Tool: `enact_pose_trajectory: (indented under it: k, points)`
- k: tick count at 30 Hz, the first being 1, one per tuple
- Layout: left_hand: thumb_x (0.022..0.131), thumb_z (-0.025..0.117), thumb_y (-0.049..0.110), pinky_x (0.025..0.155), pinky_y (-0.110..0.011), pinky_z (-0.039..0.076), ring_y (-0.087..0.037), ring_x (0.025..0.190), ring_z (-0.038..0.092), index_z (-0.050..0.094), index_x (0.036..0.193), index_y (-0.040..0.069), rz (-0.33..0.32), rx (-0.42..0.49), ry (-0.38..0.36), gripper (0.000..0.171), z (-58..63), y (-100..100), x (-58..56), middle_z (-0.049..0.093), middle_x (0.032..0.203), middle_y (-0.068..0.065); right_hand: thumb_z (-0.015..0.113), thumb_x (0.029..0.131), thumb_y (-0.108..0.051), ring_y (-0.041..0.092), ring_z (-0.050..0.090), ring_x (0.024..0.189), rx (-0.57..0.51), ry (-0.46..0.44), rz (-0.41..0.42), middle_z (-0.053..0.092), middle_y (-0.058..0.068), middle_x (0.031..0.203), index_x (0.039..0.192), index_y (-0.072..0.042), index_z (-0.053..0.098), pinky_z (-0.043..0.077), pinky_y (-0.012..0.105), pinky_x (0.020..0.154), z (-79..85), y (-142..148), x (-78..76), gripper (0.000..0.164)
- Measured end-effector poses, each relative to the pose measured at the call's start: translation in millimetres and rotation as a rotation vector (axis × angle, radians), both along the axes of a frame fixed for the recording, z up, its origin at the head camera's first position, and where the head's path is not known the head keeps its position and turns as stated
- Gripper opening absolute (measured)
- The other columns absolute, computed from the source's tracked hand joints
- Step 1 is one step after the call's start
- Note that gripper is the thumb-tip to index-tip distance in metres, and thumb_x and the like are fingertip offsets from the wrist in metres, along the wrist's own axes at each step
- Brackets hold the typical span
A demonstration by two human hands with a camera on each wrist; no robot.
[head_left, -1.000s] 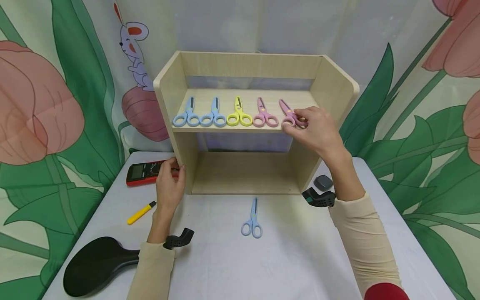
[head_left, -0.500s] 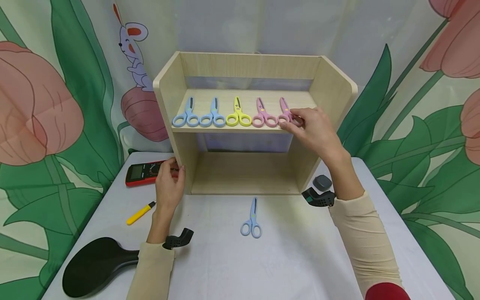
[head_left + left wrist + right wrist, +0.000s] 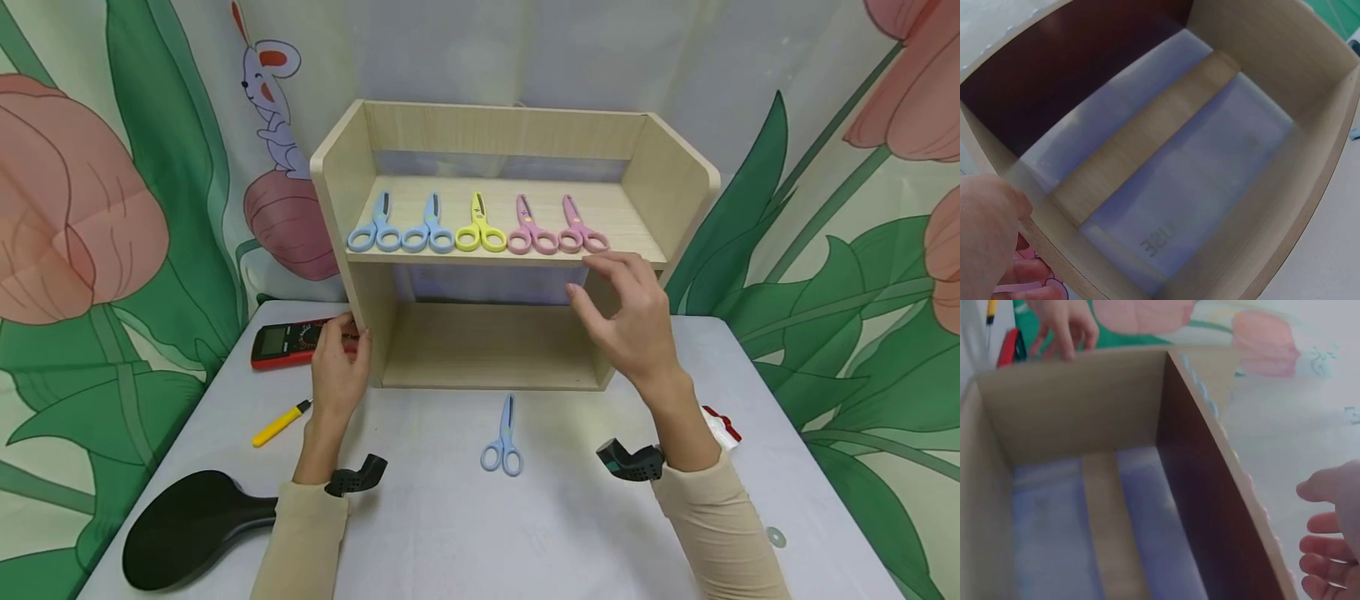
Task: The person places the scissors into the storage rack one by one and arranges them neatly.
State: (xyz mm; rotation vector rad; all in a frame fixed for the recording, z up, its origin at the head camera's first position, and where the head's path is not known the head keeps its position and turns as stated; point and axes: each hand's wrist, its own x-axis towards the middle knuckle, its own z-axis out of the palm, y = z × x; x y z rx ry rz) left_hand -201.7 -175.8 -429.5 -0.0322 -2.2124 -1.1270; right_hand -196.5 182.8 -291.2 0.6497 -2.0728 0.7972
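In the head view, a row of scissors lies on the upper board of a wooden shelf (image 3: pixel 487 112): two light blue pairs (image 3: pixel 429 218), a yellow pair (image 3: pixel 478 215) and two pink pairs (image 3: pixel 575 218). My right hand (image 3: pixel 633 321) is just below and right of the rightmost pink pair, thumb and fingers spread apart, holding nothing. Against the shelf's left side panel rests my left hand (image 3: pixel 337 375), its thumb touching the panel's edge and its fingers loosely bent. One more light blue pair of scissors (image 3: pixel 507 433) lies on the white table in front of the shelf.
Left of the shelf lie a red and black multimeter (image 3: pixel 285 343), partly behind my left hand, and a yellow-handled tool (image 3: pixel 277 427). A black, broad-headed paddle (image 3: pixel 183 529) sits at the front left. A red-and-white item (image 3: pixel 723 425) shows beside my right wrist.
My right hand has straightened the rightmost pink scissors to match the row, let go of them and drawn back down towards me. The left hand has stayed in place.
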Motion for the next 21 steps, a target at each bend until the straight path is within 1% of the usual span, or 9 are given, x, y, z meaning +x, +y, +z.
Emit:
enact_pose_trajectory:
  k: [4,9,11,14,16,18,21]
  points:
    - [0.1,0.061,0.019,0.073,0.0,0.039,-0.026,0.092,0.064,0.053,0.132,0.003,0.003,-0.004,-0.007,0.037,-0.6,0,-0.4,0.06,0.117,-0.019,0.078,0.082,-0.011,0.033,0.061,0.104,0.005,-0.014,0.049,0.067,0.02,0.112,0.115,0.004,0.069,0.046,0.027,0.086,-23.6,-4,11.4,0.037]
    - [0.1,0.061,0.019,0.073,0.0,0.04,-0.026,0.092,0.064,0.053,0.132,0.003,0.004,-0.005,-0.011,0.037,-1.2,0,-0.2,0.06,0.117,-0.019,0.081,0.082,-0.012,0.029,0.06,0.108,0.024,-0.116,0.077,0.067,0.015,0.117,0.12,0.0,0.068,0.046,0.021,0.092,-56.5,-8,23.3,0.042]
    - [0.1,0.061,0.019,0.073,0.0,0.04,-0.026,0.092,0.065,0.053,0.132,0.003,0.005,-0.004,-0.015,0.037,-1.0,1,-0.2,0.06,0.117,-0.018,0.081,0.082,-0.013,0.027,0.06,0.108,0.033,-0.16,0.081,0.066,0.013,0.119,0.122,-0.002,0.068,0.046,0.02,0.091,-68.5,-9,26.6,0.044]
    - [0.1,0.061,0.02,0.074,-0.001,0.04,-0.025,0.093,0.064,0.052,0.133,0.004,0.004,-0.005,-0.026,0.037,-1.1,1,-0.7,0.06,0.118,-0.018,0.082,0.081,-0.014,0.024,0.061,0.105,0.034,-0.199,0.094,0.066,0.011,0.118,0.122,-0.003,0.067,0.05,0.026,0.087,-83.6,-9,29.1,0.045]
    - [0.1,0.061,0.02,0.074,-0.001,0.04,-0.026,0.094,0.064,0.052,0.133,0.004,0.002,-0.004,-0.03,0.037,-1.1,1,-1.0,0.06,0.119,-0.018,0.082,0.081,-0.013,0.023,0.061,0.104,0.039,-0.216,0.103,0.066,0.01,0.118,0.122,-0.003,0.067,0.052,0.033,0.084,-90.8,-9,29.5,0.046]
    - [0.1,0.061,0.02,0.074,-0.001,0.04,-0.025,0.094,0.064,0.052,0.133,0.004,0.001,-0.001,-0.031,0.037,-0.7,1,-0.9,0.06,0.119,-0.017,0.082,0.081,-0.014,0.023,0.06,0.103,0.045,-0.234,0.11,0.066,0.01,0.118,0.123,-0.004,0.066,0.053,0.039,0.081,-94.9,-10,29.5,0.046]
    - [0.1,0.061,0.019,0.074,0.0,0.04,-0.026,0.093,0.064,0.053,0.132,0.003,0.001,0.002,-0.02,0.037,0.3,0,-1.1,0.06,0.118,-0.018,0.081,0.083,-0.016,0.022,0.059,0.103,0.065,-0.273,0.112,0.065,0.01,0.119,0.125,-0.005,0.065,0.054,0.042,0.08,-97.7,-10,28.2,0.046]
